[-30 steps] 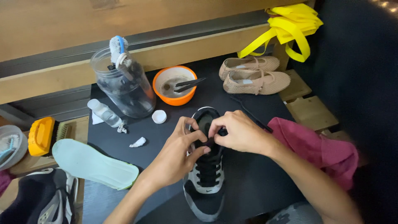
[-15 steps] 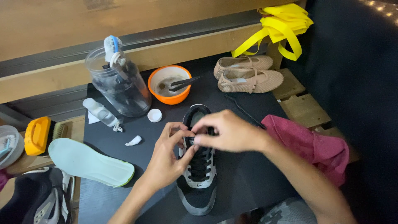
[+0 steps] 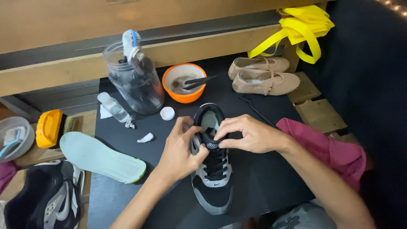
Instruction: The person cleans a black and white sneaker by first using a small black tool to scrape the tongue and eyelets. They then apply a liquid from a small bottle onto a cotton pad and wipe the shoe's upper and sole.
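Both hands work at the tongue of a black and grey sneaker (image 3: 212, 169) lying near the middle of the black mat (image 3: 263, 186), toe toward the person. The left hand (image 3: 180, 150) pinches the collar on the left, apparently steadying it; the right hand (image 3: 250, 135) closes on the tongue. A pale insole (image 3: 99, 157) lies well left; an orange bowl (image 3: 183, 82) and beige shoes (image 3: 263, 76) sit farther off. Bare mat remains to the right.

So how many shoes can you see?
4. A black sneaker held by both hands at centre, two tan mesh shoes at upper right, and a dark sneaker at bottom left. More may lie outside the picture.
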